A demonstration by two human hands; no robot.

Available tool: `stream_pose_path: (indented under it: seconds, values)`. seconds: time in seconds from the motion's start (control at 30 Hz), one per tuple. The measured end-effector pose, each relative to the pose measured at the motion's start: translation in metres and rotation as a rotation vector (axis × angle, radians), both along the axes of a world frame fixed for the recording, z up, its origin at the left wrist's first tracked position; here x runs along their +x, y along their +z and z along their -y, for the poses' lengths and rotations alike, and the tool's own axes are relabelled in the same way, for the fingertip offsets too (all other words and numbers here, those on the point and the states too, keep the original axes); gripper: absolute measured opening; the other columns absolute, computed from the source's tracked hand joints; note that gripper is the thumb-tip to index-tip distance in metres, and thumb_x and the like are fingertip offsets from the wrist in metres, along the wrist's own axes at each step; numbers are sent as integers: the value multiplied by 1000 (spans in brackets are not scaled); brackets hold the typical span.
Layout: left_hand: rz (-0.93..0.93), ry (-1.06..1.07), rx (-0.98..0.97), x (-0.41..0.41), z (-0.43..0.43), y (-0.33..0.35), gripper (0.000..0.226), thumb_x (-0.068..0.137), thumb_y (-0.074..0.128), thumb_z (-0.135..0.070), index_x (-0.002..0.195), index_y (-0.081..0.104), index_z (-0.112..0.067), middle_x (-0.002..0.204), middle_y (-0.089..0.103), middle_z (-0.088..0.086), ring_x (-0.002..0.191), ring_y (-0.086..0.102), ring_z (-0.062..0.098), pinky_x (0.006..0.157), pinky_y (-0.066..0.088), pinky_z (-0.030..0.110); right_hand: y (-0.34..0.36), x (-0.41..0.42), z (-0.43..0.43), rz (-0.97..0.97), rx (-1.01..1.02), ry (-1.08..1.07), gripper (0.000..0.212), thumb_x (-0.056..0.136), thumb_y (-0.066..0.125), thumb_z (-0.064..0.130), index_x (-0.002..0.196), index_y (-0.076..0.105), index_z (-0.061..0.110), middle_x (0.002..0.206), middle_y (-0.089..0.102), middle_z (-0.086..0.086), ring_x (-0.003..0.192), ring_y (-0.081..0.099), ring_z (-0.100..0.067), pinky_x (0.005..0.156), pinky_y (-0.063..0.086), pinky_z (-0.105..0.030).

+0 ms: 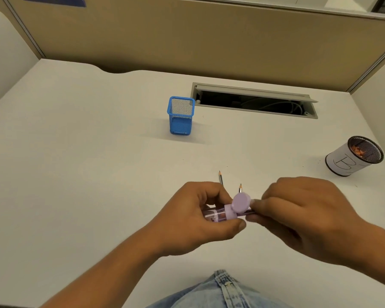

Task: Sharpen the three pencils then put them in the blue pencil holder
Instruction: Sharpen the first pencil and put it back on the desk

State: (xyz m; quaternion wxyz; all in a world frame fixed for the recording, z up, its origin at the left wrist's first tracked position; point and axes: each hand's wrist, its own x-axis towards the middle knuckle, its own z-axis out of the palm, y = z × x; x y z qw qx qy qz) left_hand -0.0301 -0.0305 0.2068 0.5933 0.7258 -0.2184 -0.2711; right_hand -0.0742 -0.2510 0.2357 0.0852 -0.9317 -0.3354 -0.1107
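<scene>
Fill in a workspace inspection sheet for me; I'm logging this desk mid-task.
Surface: white desk, a few dark specks.
Job's things: blue mesh pencil holder upright, looks empty; farther grey pencil and nearer grey pencil lie behind the hands, tips sharp; purple sharpener with clear body held; third pencil in it, mostly hidden.
Clutter: paper-wrapped black mesh cup marked B, shavings inside.
Fingers: left hand grips the sharpener; right hand pinches the third pencil.
Cables: pale cables inside open desk hatch.
Surroundings: beige partition panels.
</scene>
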Motion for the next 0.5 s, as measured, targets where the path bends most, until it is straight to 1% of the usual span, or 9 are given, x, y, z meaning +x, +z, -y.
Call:
stream_pose_path:
  seconds: [0.07,0.13,0.17,0.23,0.3,0.33,0.4,0.47,0.5]
  values:
    - [22,6,-1,-2,1,1,18,76,82,-14,74,67,-24,66,63,-13,53,55,5,54,46,20,-3,0,0,102,-31,41,26,93,62,27,76,72,10,58,56,-4,46,42,-29,38,34,-32]
    - [191,52,37,-4,2,-1,20,74,82,-16,72,65,-26,63,61,-13,49,50,4,50,41,15,0,-4,-5,-66,14,-45,28,94,57,34,72,65,18,55,50,3,46,36,-21,41,28,-27]
    - [363,60,72,-5,2,-5,17,74,81,-19,74,65,-24,64,61,-12,50,48,4,50,39,14,0,-4,-8,-235,87,-136,31,94,56,41,69,59,22,54,48,4,47,34,-15,42,27,-24]
    - [725,14,161,-4,0,-12,15,75,77,-27,84,66,-20,71,65,-10,58,48,6,51,40,14,-1,-2,-13,-677,356,-350,38,89,61,47,64,50,20,52,46,3,48,31,-11,45,25,-20]
    - [932,-83,201,-4,-3,-21,18,79,73,-30,91,68,-18,79,69,-6,63,55,9,51,46,21,-4,2,-13,-1117,625,-534,38,86,71,34,59,50,18,50,42,4,48,28,-12,46,23,-24]
    - [977,-117,202,-4,-4,-24,18,80,72,-30,92,68,-17,81,71,-5,64,58,12,50,46,23,-5,3,-12,-1278,709,-586,37,86,72,29,58,50,18,50,41,2,46,26,-14,45,21,-25]
    - [944,-142,202,-4,-4,-23,17,79,71,-30,91,69,-18,80,71,-6,64,58,10,50,46,21,-5,3,-11,-1382,726,-605,37,85,74,31,62,51,13,51,39,-1,45,23,-16,45,18,-24]
    - [774,-97,182,-5,-2,-20,16,77,72,-30,88,68,-20,76,68,-9,61,53,1,53,41,11,-4,2,-12,-1259,613,-565,39,78,75,41,67,54,10,53,42,-1,49,28,-17,47,22,-27]
    - [671,-54,168,-5,0,-18,14,75,74,-30,85,68,-21,73,66,-12,59,51,-3,54,37,7,-3,1,-12,-1140,546,-531,34,78,75,41,70,58,12,53,48,5,49,34,-15,47,28,-24]
